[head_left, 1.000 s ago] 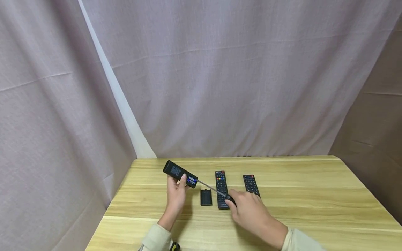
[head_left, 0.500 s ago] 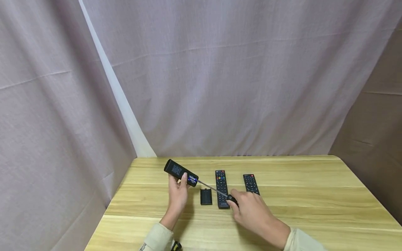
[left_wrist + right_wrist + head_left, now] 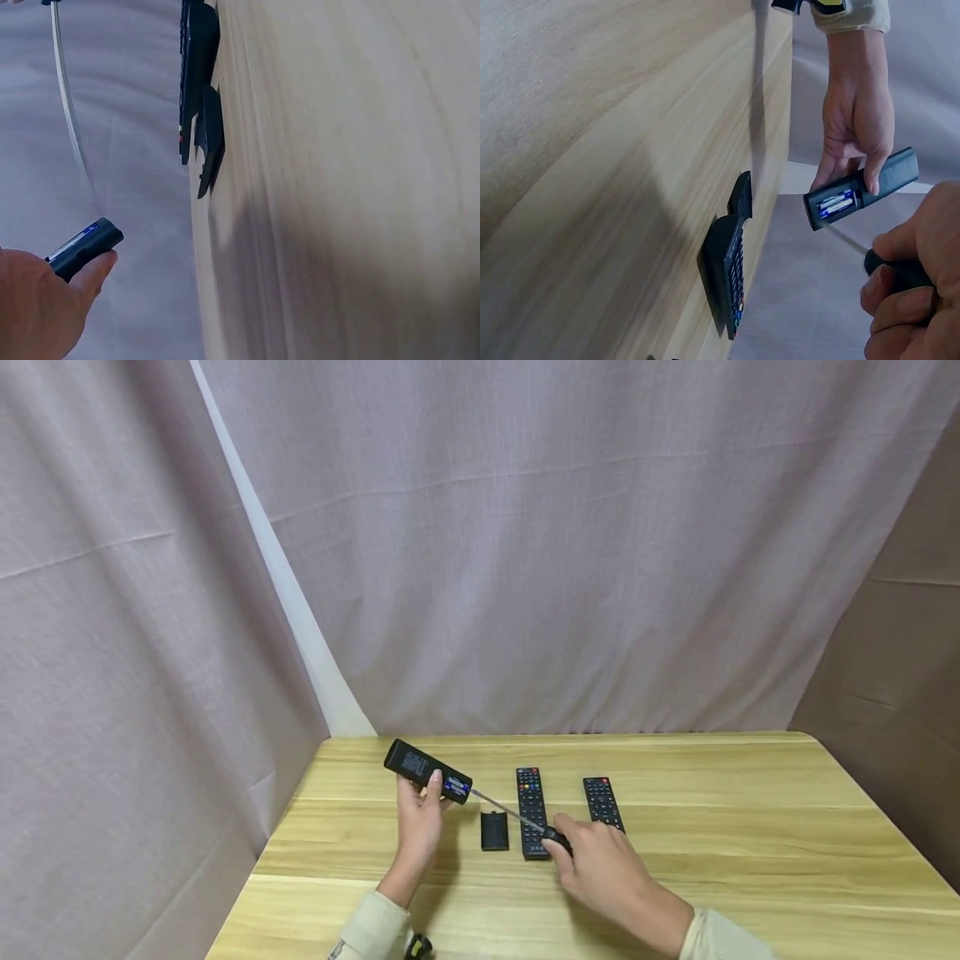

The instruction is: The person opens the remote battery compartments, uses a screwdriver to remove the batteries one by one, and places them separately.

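Note:
My left hand [image 3: 420,820] grips a black remote control [image 3: 414,762] above the table, its back turned up and its battery bay uncovered. Two blue-and-silver batteries [image 3: 837,204] lie side by side in the bay. In my right hand [image 3: 606,868] is a screwdriver [image 3: 900,271] with a black handle and a long thin metal shaft. The shaft's tip meets the bay end of the remote, right by the batteries. A black battery cover [image 3: 494,832] lies on the table below, between the hands.
On the wooden table [image 3: 735,827], a second remote [image 3: 529,802] lies face up beside the cover, partly under the screwdriver in the head view. A third remote [image 3: 602,802] sits farther right, its lower end behind my right hand. Grey curtains [image 3: 525,568] enclose the back and sides.
The held remote has shifted slightly, a little left in the head view. Both grips stay the same, and the screwdriver tip remains at the bay end.

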Demonstrator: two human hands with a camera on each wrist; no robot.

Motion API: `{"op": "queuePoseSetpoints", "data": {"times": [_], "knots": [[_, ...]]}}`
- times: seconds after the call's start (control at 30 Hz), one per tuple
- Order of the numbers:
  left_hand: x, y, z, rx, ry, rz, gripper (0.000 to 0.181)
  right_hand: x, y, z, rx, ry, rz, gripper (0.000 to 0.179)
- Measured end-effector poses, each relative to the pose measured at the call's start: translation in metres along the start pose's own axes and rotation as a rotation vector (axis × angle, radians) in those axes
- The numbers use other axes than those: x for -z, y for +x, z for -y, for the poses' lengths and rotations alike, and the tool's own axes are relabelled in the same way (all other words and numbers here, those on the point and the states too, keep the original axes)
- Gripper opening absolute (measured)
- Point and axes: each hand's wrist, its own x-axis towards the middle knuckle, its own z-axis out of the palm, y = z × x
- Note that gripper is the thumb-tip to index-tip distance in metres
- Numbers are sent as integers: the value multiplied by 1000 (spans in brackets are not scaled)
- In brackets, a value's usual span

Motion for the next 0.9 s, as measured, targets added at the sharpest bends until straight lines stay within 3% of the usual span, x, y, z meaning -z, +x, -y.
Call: {"op": "queuePoseSetpoints", "data": {"times": [0.5, 0.7, 0.9], "knots": [[2, -2, 4, 11, 1, 6, 32, 2, 1, 3, -18, 52, 31, 13], [0, -3, 3, -17, -3, 36, 33, 3, 2, 3, 2, -5, 9, 16], [-1, -3, 2, 10, 5, 46, 33, 2, 1, 0, 45, -46, -2, 16]]}}
